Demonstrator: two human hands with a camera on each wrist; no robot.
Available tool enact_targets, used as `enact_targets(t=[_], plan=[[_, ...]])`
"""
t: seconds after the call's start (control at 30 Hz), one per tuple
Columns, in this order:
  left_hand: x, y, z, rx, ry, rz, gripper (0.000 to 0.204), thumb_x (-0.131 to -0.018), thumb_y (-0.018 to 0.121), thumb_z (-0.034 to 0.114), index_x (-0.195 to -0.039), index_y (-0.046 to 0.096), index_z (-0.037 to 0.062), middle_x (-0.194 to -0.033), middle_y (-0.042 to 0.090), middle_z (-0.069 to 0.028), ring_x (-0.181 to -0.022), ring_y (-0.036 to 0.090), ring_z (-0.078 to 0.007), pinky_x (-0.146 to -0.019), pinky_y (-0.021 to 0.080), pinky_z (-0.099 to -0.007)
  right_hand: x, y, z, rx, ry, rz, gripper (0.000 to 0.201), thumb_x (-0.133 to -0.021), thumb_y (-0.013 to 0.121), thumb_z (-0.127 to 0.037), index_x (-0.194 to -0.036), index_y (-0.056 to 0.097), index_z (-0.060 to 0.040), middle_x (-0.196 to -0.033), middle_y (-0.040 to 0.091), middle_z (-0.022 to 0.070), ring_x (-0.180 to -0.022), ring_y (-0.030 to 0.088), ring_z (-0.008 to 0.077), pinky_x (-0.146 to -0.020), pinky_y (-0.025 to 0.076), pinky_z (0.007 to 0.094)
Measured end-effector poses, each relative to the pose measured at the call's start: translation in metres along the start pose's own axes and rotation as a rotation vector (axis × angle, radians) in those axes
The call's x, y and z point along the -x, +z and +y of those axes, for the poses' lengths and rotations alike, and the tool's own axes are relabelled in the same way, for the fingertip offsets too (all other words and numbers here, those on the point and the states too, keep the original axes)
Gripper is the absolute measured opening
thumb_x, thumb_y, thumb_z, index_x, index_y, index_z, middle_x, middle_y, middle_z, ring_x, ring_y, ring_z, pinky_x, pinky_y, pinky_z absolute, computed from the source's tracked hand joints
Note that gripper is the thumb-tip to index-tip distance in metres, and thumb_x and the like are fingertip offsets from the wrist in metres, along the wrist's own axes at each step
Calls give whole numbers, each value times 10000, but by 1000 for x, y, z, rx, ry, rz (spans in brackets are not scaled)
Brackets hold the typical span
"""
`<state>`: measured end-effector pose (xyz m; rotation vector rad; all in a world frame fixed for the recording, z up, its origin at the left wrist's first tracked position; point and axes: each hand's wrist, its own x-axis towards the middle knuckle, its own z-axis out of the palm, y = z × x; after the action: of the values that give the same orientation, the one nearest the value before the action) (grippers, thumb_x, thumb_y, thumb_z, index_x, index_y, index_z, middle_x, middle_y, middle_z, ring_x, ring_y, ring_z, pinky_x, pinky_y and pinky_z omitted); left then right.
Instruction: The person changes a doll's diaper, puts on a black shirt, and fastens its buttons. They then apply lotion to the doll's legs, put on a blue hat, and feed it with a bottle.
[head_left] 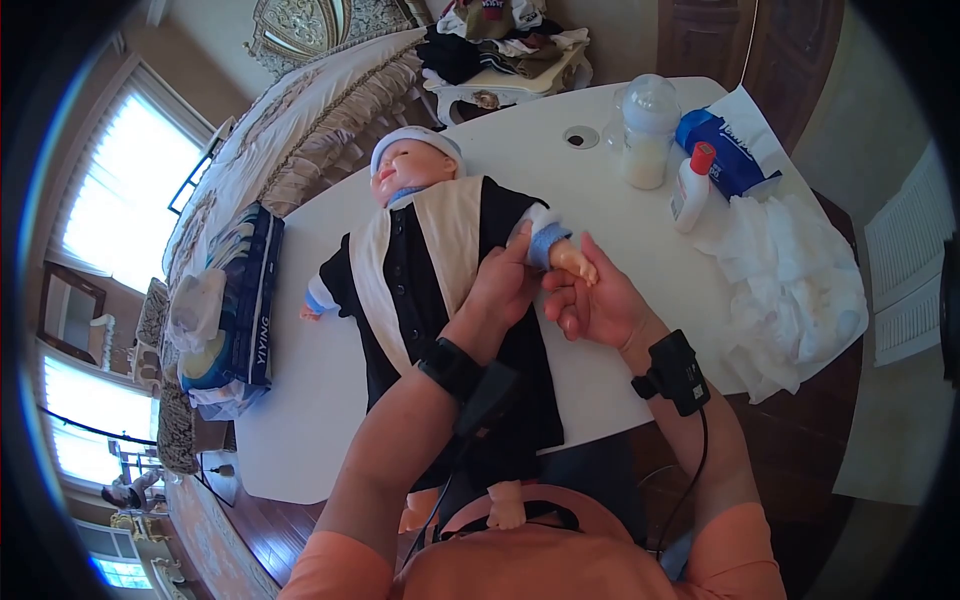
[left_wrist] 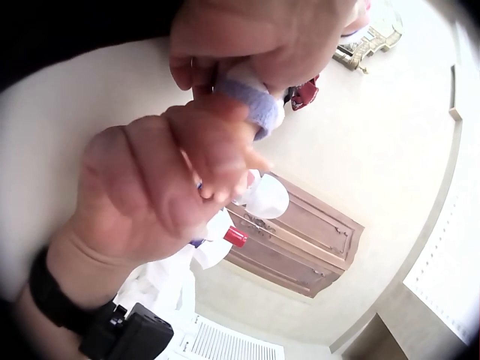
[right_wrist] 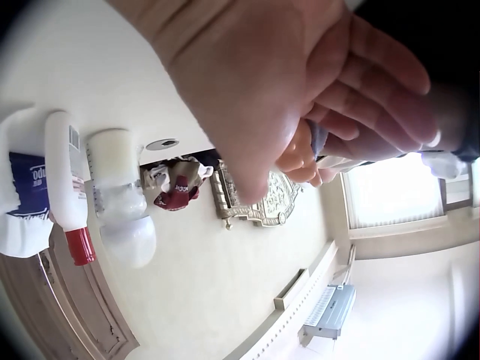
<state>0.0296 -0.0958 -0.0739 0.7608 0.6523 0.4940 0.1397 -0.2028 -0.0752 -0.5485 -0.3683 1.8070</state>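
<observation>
A baby doll (head_left: 398, 270) in a black and cream outfit and a pale cap lies face up on the white table. My left hand (head_left: 503, 278) grips the doll's arm at the sleeve, its thumb on top near the fuzzy blue cuff (head_left: 549, 243). Below the cuff, the doll's bare hand (head_left: 574, 263) sticks out over my right hand (head_left: 612, 303), whose palm faces up. In the right wrist view, the fingers of this right hand (right_wrist: 300, 82) are stretched out beside the doll's orange-toned hand (right_wrist: 298, 156).
At the back right of the white table (head_left: 330, 440) stand a baby bottle (head_left: 645, 150), a red-capped white bottle (head_left: 692, 190) and a blue tissue pack (head_left: 728, 150). Crumpled white sheets (head_left: 790, 290) lie at the right. A diaper pack (head_left: 245, 310) sits along the left edge.
</observation>
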Motion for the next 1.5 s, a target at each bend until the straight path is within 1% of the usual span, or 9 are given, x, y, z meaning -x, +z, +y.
enact_targets(t=[0.23, 0.3, 0.4, 0.73, 0.9, 1.1, 1.23, 1.33, 1.5], plan=[[-2, 0, -1, 63, 32, -81, 405, -893, 444, 327, -1070, 473, -36, -995, 535, -108, -920, 528, -211, -836, 414, -354, -1, -5, 1, 156, -17, 178, 464, -817, 482, -517, -873, 529, -58, -570, 545, 78, -424, 490, 107, -396, 382, 203], [1, 1, 1, 48, 6, -89, 414, -895, 437, 333, -1072, 470, -40, -999, 532, -108, -925, 527, -210, -842, 411, -358, -1, -3, 1, 456, -93, 247, 476, -830, 454, -521, -880, 533, -55, -553, 516, 55, -404, 450, 97, -379, 360, 208], [-3, -1, -2, -23, 41, -43, 408, -912, 364, 362, -1099, 462, 13, -1025, 538, -103, -973, 509, -225, -894, 369, -380, 1, 2, 3, 545, -127, 270, 495, -846, 413, -524, -884, 537, -46, -561, 513, 56, -404, 443, 96, -372, 351, 210], [-2, 2, -1, -71, 66, 47, 388, -915, 383, 318, -1074, 469, -25, -1012, 532, -131, -939, 525, -241, -834, 414, -368, -7, -4, 7, 342, -212, 265, 370, -881, 432, -378, -858, 548, -27, -652, 551, 54, -461, 472, 76, -469, 418, 208], [-3, -1, -2, 3, 72, 27, 406, -894, 451, 307, -1034, 471, -74, -954, 539, -121, -853, 551, -208, -739, 457, -333, -1, 0, 5, 792, -337, 315, 229, -834, 550, -257, -820, 551, -28, -609, 527, 23, -448, 460, 69, -431, 398, 202], [-5, -4, -1, -18, 72, 9, 364, -921, 364, 315, -1113, 450, 17, -1039, 528, -89, -940, 527, -208, -839, 406, -346, 0, 5, 3, 684, -156, 361, 345, -847, 505, -376, -788, 542, -38, -518, 448, 1, -386, 401, 70, -365, 334, 211], [-5, -2, -2, -23, 60, 38, 378, -919, 363, 335, -1106, 456, 19, -1030, 537, -92, -940, 528, -208, -845, 402, -342, 2, 3, 0, 549, -192, 326, 395, -839, 493, -431, -768, 531, -44, -515, 445, 3, -381, 393, 69, -366, 333, 208], [-11, -9, -5, -54, 104, 71, 403, -907, 385, 365, -1088, 472, 16, -1011, 547, -91, -938, 528, -212, -837, 407, -344, 2, 3, 0, 624, -153, 261, 388, -838, 500, -424, -754, 529, -46, -516, 451, 4, -384, 399, 66, -365, 332, 203], [-4, -4, 0, -112, 39, -12, 409, -852, 496, 399, -1017, 513, 25, -898, 566, -81, -837, 551, -183, -740, 443, -315, 4, 10, 3, 849, -239, 392, 340, -857, 495, -373, -734, 516, -56, -525, 458, -9, -414, 412, 48, -388, 333, 184]])
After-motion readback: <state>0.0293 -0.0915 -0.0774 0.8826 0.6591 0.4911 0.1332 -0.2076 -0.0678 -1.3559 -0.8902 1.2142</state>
